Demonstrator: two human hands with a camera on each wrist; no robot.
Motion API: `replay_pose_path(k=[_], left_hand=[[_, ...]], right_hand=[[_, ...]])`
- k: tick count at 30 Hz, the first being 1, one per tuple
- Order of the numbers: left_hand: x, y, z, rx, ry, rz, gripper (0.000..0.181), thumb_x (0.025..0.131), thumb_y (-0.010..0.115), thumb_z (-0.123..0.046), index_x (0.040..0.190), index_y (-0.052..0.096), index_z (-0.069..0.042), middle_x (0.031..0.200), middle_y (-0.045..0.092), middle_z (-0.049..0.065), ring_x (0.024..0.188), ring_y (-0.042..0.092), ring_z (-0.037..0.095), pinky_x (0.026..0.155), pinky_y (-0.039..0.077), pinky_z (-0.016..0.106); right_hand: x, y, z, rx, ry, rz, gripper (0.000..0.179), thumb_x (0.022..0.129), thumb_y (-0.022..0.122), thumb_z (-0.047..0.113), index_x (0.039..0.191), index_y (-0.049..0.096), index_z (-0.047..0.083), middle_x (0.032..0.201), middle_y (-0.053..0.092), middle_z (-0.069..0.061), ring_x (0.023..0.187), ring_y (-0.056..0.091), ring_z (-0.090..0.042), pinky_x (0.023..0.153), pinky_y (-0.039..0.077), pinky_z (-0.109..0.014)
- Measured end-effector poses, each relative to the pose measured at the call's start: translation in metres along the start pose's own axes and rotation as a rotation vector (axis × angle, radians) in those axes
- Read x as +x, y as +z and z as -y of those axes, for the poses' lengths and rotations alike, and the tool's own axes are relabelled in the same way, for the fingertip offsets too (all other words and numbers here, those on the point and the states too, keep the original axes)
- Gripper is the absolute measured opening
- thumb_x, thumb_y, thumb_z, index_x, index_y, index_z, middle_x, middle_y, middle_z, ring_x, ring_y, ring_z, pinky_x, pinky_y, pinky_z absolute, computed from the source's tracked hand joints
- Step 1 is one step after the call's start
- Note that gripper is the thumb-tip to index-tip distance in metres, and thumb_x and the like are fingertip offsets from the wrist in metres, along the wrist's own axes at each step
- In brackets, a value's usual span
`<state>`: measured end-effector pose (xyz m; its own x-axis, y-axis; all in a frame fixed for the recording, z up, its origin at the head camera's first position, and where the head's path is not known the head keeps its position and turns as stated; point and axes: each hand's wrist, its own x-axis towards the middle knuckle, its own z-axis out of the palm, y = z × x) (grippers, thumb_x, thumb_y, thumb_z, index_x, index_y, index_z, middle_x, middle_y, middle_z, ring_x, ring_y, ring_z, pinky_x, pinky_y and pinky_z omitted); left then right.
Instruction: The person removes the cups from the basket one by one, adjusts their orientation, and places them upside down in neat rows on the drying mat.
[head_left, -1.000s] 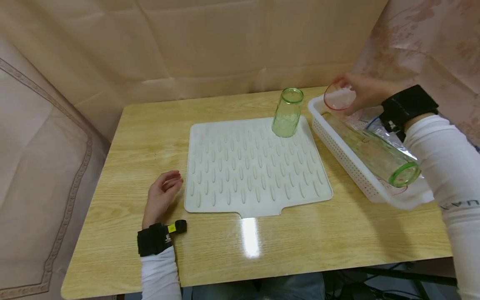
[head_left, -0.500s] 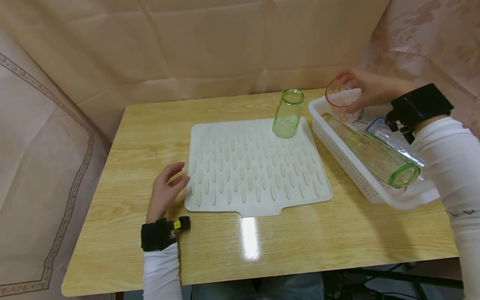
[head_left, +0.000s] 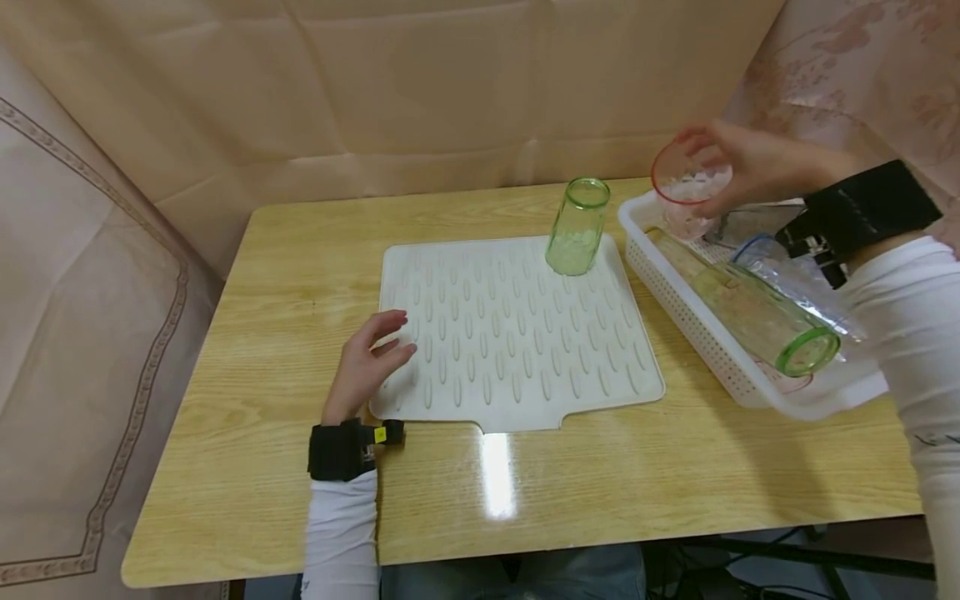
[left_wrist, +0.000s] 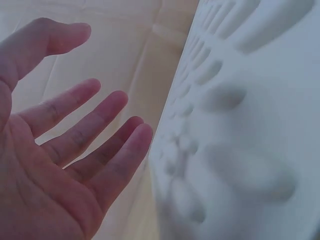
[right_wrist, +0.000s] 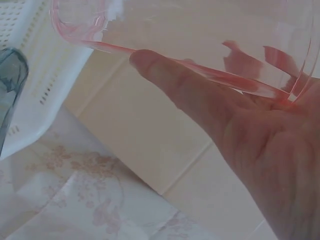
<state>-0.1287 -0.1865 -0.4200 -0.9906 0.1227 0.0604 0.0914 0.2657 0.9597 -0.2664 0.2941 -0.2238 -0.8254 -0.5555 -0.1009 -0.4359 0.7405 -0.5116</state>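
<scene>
My right hand [head_left: 757,167] grips a clear drinking glass with a red rim [head_left: 678,200] over the far end of the white basket [head_left: 678,312]. In the right wrist view the thumb lies along the side of that red-tinted glass [right_wrist: 175,30], with fingertips showing through it. Over the left part of the white ridged mat [head_left: 517,333] hovers my left hand [head_left: 367,362], its fingers parted and holding nothing. The left wrist view shows its loosely bent fingers [left_wrist: 107,107] beside the mat's raised ridges [left_wrist: 250,175].
A green glass [head_left: 576,229] stands on the mat's far right corner. Inside the basket lie a long green glass [head_left: 772,321], a blue-rimmed glass [head_left: 757,250] and clear plastic wrap. Curtains hang behind the wooden table [head_left: 300,267] and at its sides.
My left hand has moved right and forward from the bare table to above the mat, its fingers spreading. My right hand has lifted the red-rimmed glass slightly and shifted a little right.
</scene>
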Motion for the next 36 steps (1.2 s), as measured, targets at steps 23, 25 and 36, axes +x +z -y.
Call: replay_pose_path(k=[23,25,36], left_hand=[[0.007,0.028,0.002,-0.012,0.056,0.068,0.051,0.088,0.071,-0.007,0.134,0.050,0.002,0.134,0.051,0.019,0.126,0.045,0.034,0.102,0.040,0.047],[0.009,0.032,0.003,-0.025,0.070,0.055,0.050,0.088,0.071,-0.008,0.133,0.051,0.002,0.134,0.052,0.020,0.125,0.046,0.034,0.102,0.040,0.046],[0.021,0.053,-0.002,-0.105,0.147,-0.008,0.050,0.087,0.070,-0.003,0.133,0.051,0.001,0.130,0.055,0.018,0.124,0.048,0.035,0.101,0.042,0.043]], right_hand=[[0.004,0.010,0.043,0.009,-0.224,0.016,0.090,0.068,0.083,-0.007,0.140,0.030,0.000,0.130,0.045,-0.017,0.117,0.044,-0.028,0.089,0.034,-0.010],[0.005,0.012,0.047,0.019,-0.204,0.032,0.091,0.068,0.083,-0.006,0.141,0.029,0.001,0.132,0.044,-0.017,0.120,0.043,-0.032,0.089,0.034,-0.010],[0.017,0.028,0.061,0.058,-0.242,0.074,0.091,0.067,0.085,-0.003,0.139,0.030,0.001,0.133,0.044,-0.018,0.121,0.043,-0.036,0.102,0.036,-0.035]])
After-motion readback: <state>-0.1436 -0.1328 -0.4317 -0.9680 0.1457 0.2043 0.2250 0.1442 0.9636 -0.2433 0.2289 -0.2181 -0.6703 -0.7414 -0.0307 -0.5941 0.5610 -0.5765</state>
